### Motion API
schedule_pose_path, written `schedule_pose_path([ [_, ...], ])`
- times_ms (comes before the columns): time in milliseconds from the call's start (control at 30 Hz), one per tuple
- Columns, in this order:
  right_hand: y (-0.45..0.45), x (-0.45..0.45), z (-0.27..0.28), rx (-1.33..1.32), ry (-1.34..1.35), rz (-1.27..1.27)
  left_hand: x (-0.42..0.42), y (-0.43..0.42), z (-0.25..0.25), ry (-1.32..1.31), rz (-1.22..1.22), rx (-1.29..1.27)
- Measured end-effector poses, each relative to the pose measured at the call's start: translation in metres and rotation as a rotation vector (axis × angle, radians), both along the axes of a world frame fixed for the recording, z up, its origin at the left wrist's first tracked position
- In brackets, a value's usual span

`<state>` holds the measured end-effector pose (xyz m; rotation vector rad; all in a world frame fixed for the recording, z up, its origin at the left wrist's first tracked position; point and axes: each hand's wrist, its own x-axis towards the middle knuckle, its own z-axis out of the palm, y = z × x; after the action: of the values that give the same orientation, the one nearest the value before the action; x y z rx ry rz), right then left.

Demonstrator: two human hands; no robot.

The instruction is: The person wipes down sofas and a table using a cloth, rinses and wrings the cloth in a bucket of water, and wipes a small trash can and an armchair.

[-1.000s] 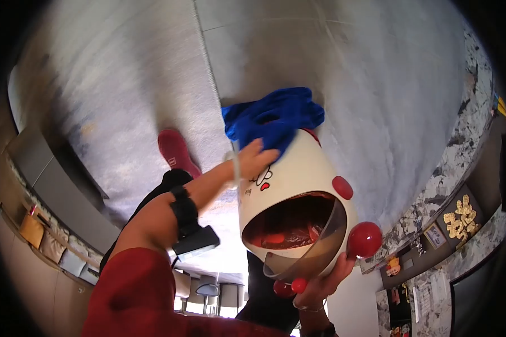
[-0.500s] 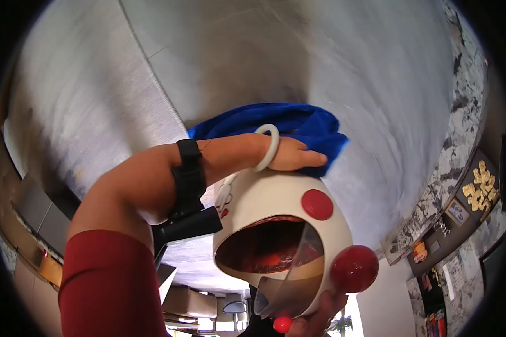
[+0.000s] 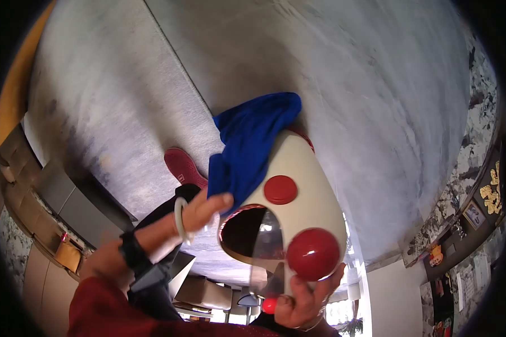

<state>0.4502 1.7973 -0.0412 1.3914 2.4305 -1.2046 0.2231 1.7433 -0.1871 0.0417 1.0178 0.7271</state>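
A white, rounded, hollow shell [image 3: 315, 185] with red discs and a big glossy red ball [image 3: 313, 254] on it is held up in front of me. Its dark oval opening [image 3: 244, 233] is partly covered by a clear flap [image 3: 270, 241]. A blue cloth [image 3: 247, 146] hangs over the shell's left side. My left hand [image 3: 203, 210] grips the cloth's lower end near the opening, its thumb showing and its other fingers mostly hidden. My right hand [image 3: 306, 300] grasps the shell's lower end, fingers curled just below the red ball, beside a small red knob [image 3: 269, 305].
Greyish marbled floor [image 3: 388, 112] spreads beyond the shell, with a rug edge [image 3: 180, 64] crossing it. A red shoe [image 3: 183, 167] is on the left. Shelves with a framed picture [image 3: 474, 214] and ornaments line the right side. Brown seating [image 3: 205, 292] shows at the bottom.
My left hand and the cloth have moved from the top of the shell down and left to its side by the opening. The shell has tilted, and the red shoe has come into view.
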Motion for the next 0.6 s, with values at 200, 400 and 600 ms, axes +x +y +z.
schedule_pose_path([
  [200,-0.012,0.053,-0.002,0.021,0.006,-0.173,0.03,0.034,-0.056,0.179,-0.094,0.045],
  [400,0.007,0.033,-0.001,0.252,-0.066,0.1,0.054,-0.03,-0.097,0.213,0.134,-0.177],
  [600,0.014,0.031,-0.007,-0.124,0.115,-0.741,0.097,-0.047,0.046,0.27,0.277,0.033],
])
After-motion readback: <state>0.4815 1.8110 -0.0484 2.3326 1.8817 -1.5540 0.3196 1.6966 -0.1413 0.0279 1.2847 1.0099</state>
